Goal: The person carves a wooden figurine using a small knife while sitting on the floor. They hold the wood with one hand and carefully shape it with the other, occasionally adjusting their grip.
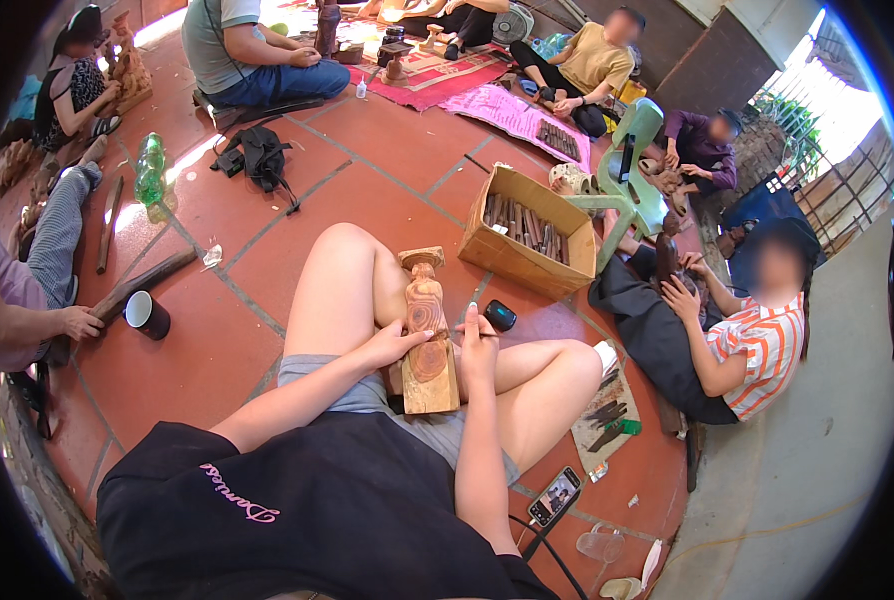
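A pale wooden carving [429,325] with bold brown grain rests in my lap, a figure on a square block base, its top pointing away from me. My left hand [397,346] grips its left side, thumb lying across the front. Close to its right side, my right hand [480,345] is closed in a pinch, the index finger raised. A thin dark stick-like tool [485,333] shows at those fingers; its tip is too small to make out. A small black rounded object [500,315] lies on the floor just beyond my right hand.
Ahead right stands a cardboard box [527,265] of many chisel-like tools, beside a green plastic chair [632,170]. A phone [555,497] lies by my right hip. At left are a dark cup [148,314] and green bottle [151,170]. Several people sit around, one close at right [757,340].
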`<move>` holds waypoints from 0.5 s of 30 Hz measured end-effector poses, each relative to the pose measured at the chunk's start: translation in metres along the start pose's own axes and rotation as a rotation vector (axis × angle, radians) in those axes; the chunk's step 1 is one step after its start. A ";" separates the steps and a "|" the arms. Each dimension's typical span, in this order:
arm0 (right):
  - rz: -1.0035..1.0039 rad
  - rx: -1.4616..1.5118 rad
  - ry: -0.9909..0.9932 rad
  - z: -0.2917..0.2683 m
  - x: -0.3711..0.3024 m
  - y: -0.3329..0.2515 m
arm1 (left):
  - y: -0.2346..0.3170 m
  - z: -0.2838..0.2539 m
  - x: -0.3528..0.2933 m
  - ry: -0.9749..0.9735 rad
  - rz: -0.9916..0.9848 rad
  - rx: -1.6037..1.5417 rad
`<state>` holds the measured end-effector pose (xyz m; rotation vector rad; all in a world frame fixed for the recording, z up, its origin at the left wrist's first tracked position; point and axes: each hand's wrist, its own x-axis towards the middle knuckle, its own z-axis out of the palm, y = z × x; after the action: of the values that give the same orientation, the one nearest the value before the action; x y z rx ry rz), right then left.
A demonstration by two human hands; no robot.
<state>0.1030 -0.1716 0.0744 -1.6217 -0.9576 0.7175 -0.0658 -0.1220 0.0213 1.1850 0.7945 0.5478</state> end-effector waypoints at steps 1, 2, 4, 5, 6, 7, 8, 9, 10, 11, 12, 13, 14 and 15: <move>0.006 -0.039 -0.005 -0.001 0.001 0.000 | 0.000 0.000 0.000 -0.002 -0.003 -0.004; 0.011 0.024 -0.015 -0.001 0.001 0.001 | 0.001 0.000 0.000 -0.002 -0.006 -0.007; 0.024 0.149 -0.038 0.000 0.000 0.005 | 0.008 0.001 -0.005 -0.010 -0.012 -0.014; 0.013 0.119 -0.020 0.001 0.002 0.009 | 0.013 0.002 -0.007 -0.015 -0.013 -0.017; 0.003 0.088 -0.017 0.004 0.003 0.010 | 0.015 0.001 -0.011 -0.006 -0.016 -0.025; -0.008 0.058 -0.017 0.006 0.004 0.011 | 0.013 0.001 -0.010 0.003 0.022 -0.035; -0.025 0.022 -0.041 0.002 0.006 0.011 | 0.010 0.002 -0.007 0.014 0.061 -0.044; -0.008 0.105 -0.049 0.003 0.004 0.004 | 0.006 0.004 -0.008 0.033 0.094 -0.059; 0.022 0.184 -0.057 0.003 -0.003 -0.001 | 0.014 0.007 -0.016 0.042 0.075 -0.059; 0.055 0.261 -0.063 0.004 -0.006 -0.002 | 0.014 0.007 -0.014 0.042 0.051 -0.050; -0.043 0.147 -0.017 0.007 -0.004 0.003 | 0.013 0.006 -0.013 0.045 0.028 -0.042; -0.059 0.015 -0.019 0.008 -0.003 -0.003 | 0.009 0.002 -0.010 0.052 0.010 -0.032; -0.029 -0.030 -0.027 0.006 -0.007 -0.009 | 0.002 0.002 -0.009 0.056 0.010 -0.015; -0.009 -0.072 -0.022 0.004 -0.009 -0.021 | 0.004 0.001 -0.008 0.050 0.018 0.011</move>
<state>0.0906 -0.1755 0.0938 -1.6744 -1.0161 0.7035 -0.0696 -0.1275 0.0269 1.1938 0.8314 0.5909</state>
